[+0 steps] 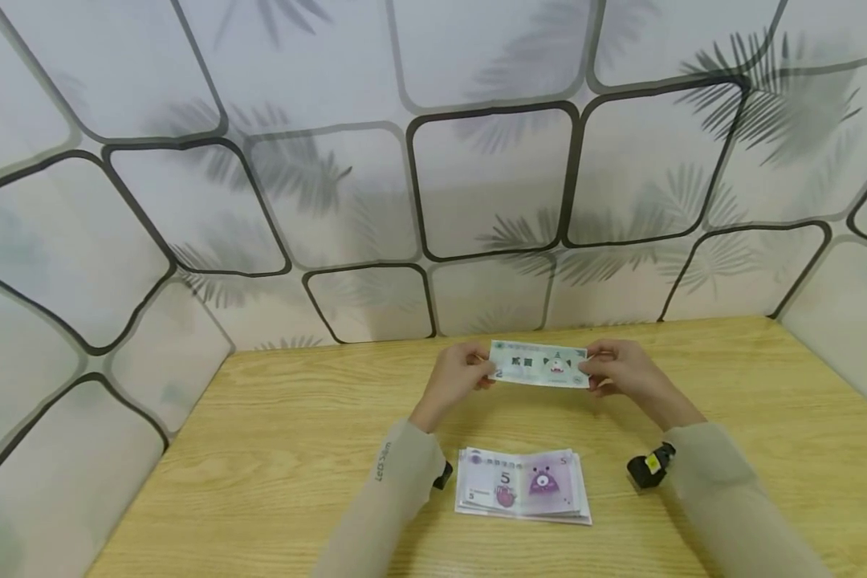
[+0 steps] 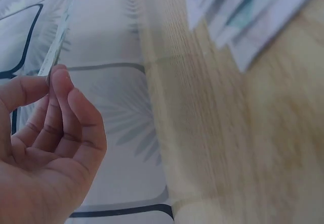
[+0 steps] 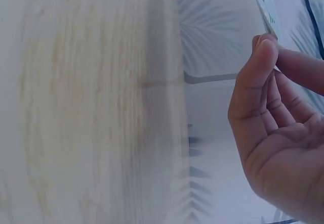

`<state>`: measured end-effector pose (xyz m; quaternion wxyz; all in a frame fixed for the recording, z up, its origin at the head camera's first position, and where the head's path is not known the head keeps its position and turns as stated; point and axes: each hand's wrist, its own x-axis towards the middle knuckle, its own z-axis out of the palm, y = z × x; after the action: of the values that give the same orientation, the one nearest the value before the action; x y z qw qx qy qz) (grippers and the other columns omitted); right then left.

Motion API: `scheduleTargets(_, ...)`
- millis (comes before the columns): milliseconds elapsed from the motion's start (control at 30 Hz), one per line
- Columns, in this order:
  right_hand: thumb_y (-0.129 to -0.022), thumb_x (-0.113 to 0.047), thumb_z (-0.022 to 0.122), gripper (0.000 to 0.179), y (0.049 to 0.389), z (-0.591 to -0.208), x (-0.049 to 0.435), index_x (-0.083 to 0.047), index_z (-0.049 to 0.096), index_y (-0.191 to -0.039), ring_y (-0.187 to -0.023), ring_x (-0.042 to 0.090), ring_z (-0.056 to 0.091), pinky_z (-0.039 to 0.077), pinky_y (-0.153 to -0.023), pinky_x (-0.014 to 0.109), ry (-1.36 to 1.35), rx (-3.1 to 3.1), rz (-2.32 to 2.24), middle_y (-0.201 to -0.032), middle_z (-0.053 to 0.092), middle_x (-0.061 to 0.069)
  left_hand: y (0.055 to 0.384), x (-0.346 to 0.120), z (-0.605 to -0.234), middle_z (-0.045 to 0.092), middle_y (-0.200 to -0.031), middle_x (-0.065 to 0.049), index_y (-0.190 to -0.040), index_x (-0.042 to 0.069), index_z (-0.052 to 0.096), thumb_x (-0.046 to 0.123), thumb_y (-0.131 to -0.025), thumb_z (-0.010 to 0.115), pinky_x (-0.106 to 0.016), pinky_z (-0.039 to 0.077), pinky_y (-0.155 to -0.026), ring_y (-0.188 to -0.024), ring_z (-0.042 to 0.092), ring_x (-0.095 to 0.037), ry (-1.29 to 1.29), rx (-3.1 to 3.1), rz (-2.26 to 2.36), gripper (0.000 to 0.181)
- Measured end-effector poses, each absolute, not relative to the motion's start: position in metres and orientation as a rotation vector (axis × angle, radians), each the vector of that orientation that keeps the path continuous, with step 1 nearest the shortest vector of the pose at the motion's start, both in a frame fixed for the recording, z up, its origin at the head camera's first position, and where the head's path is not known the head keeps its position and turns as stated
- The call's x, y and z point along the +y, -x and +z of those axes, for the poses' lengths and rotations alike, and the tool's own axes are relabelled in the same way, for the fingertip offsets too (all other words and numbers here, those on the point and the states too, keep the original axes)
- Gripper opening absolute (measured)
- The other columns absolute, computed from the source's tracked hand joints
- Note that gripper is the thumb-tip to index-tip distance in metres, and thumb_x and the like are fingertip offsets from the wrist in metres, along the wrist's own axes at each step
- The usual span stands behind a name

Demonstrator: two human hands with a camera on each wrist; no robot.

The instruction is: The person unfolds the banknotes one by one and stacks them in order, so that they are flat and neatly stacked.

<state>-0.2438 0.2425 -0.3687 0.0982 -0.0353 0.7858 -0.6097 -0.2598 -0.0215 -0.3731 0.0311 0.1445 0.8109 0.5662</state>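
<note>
A pale green play banknote point(image 1: 538, 364), marked with a 2 and a small cartoon monster, is stretched flat between both hands above the far part of the table. My left hand point(image 1: 457, 376) pinches its left end between thumb and fingers. At the other end my right hand point(image 1: 624, 371) pinches the right edge the same way. In the left wrist view the note point(image 2: 63, 29) is seen almost edge-on, and only a corner of the note point(image 3: 265, 4) shows in the right wrist view. Nearer me lies a stack of banknotes point(image 1: 523, 484), a purple 5 on top.
The wooden table point(image 1: 260, 457) reaches back to a pale wall covering point(image 1: 491, 185) with dark outlines and leaf prints. Black wrist cameras sit at both sleeves, the right one point(image 1: 650, 467) beside the stack. In the left wrist view the stack's edges point(image 2: 253, 21) look slightly fanned.
</note>
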Motion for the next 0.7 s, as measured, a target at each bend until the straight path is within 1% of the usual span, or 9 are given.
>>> scheduleTargets(100, -0.089, -0.009, 0.058, 0.028, 0.242, -0.369, 0.242, 0.008, 0.045, -0.108, -0.064, 0.015, 0.056, 0.054, -0.059, 0.031, 0.133, 2.297, -1.852, -0.076, 0.058, 0.006, 0.258, -0.026, -0.373, 0.064, -0.074, -0.005, -0.09, 0.001, 0.064, 0.007, -0.087, 0.058, -0.033, 0.054, -0.062, -0.064, 0.063, -0.02, -0.438, 2.47, 1.771, 0.009)
scheduleTargets(167, -0.089, -0.009, 0.058, 0.023, 0.241, -0.37, 0.242, 0.005, 0.047, -0.104, -0.065, 0.015, 0.055, 0.054, -0.061, 0.032, 0.153, 2.272, -1.878, -0.075, 0.056, 0.007, 0.256, -0.03, -0.373, 0.064, -0.077, -0.007, -0.092, 0.0, 0.064, 0.007, -0.087, 0.058, -0.036, 0.054, -0.065, -0.066, 0.063, -0.02, -0.449, 2.437, 1.79, 0.01)
scheduleTargets(267, -0.089, -0.008, 0.058, 0.019, 0.24, -0.371, 0.241, 0.004, 0.049, -0.102, -0.067, 0.016, 0.055, 0.054, -0.062, 0.034, 0.171, 2.231, -1.911, -0.076, 0.056, 0.008, 0.253, -0.035, -0.373, 0.063, -0.079, -0.011, -0.099, -0.001, 0.063, 0.005, -0.088, 0.058, -0.043, 0.053, -0.071, -0.069, 0.063, -0.024, -0.475, 2.383, 1.816, 0.014)
scheduleTargets(333, -0.089, -0.007, 0.057, 0.02, 0.24, -0.371, 0.24, 0.005, 0.05, -0.103, -0.067, 0.016, 0.056, 0.054, -0.063, 0.034, 0.194, 2.221, -1.912, -0.078, 0.056, 0.009, 0.251, -0.039, -0.372, 0.063, -0.079, -0.013, -0.103, -0.002, 0.061, 0.003, -0.087, 0.058, -0.045, 0.053, -0.072, -0.069, 0.063, -0.028, -0.499, 2.358, 1.826, 0.017)
scheduleTargets(400, -0.089, -0.007, 0.057, 0.02, 0.239, -0.371, 0.238, 0.006, 0.05, -0.103, -0.067, 0.017, 0.056, 0.054, -0.063, 0.034, 0.206, 2.219, -1.909, -0.078, 0.056, 0.01, 0.249, -0.042, -0.37, 0.063, -0.08, -0.016, -0.105, -0.003, 0.06, 0.002, -0.088, 0.057, -0.046, 0.052, -0.072, -0.072, 0.062, -0.034, -0.509, 2.339, 1.833, 0.018)
scheduleTargets(467, -0.089, -0.006, 0.057, 0.02, 0.239, -0.37, 0.237, 0.006, 0.05, -0.103, -0.067, 0.017, 0.056, 0.054, -0.063, 0.033, 0.221, 2.218, -1.908, -0.079, 0.056, 0.01, 0.244, -0.045, -0.364, 0.062, -0.08, -0.019, -0.104, -0.004, 0.059, 0.002, -0.089, 0.055, -0.045, 0.053, -0.071, -0.074, 0.061, -0.038, -0.513, 2.334, 1.836, 0.016)
scheduleTargets(567, -0.09, -0.006, 0.056, 0.02, 0.237, -0.368, 0.234, 0.007, 0.05, -0.103, -0.067, 0.017, 0.056, 0.054, -0.063, 0.033, 0.244, 2.221, -1.892, -0.079, 0.056, 0.011, 0.234, -0.048, -0.354, 0.06, -0.082, -0.022, -0.1, -0.007, 0.059, 0.002, -0.091, 0.053, -0.047, 0.052, -0.073, -0.081, 0.057, -0.043, -0.498, 2.336, 1.828, 0.014)
scheduleTargets(633, -0.09, -0.006, 0.056, 0.02, 0.236, -0.367, 0.233, 0.008, 0.05, -0.103, -0.068, 0.017, 0.056, 0.054, -0.063, 0.033, 0.261, 2.217, -1.885, -0.08, 0.055, 0.011, 0.228, -0.05, -0.348, 0.06, -0.083, -0.022, -0.099, -0.008, 0.059, 0.002, -0.091, 0.052, -0.048, 0.051, -0.074, -0.081, 0.057, -0.042, -0.494, 2.348, 1.815, 0.015)
scheduleTargets(700, -0.09, -0.006, 0.056, 0.02, 0.235, -0.366, 0.232, 0.008, 0.049, -0.103, -0.068, 0.017, 0.055, 0.054, -0.063, 0.033, 0.281, 2.215, -1.88, -0.08, 0.055, 0.011, 0.225, -0.051, -0.347, 0.06, -0.084, -0.021, -0.099, -0.009, 0.059, 0.001, -0.091, 0.052, -0.05, 0.05, -0.076, -0.078, 0.058, -0.037, -0.496, 2.351, 1.808, 0.015)
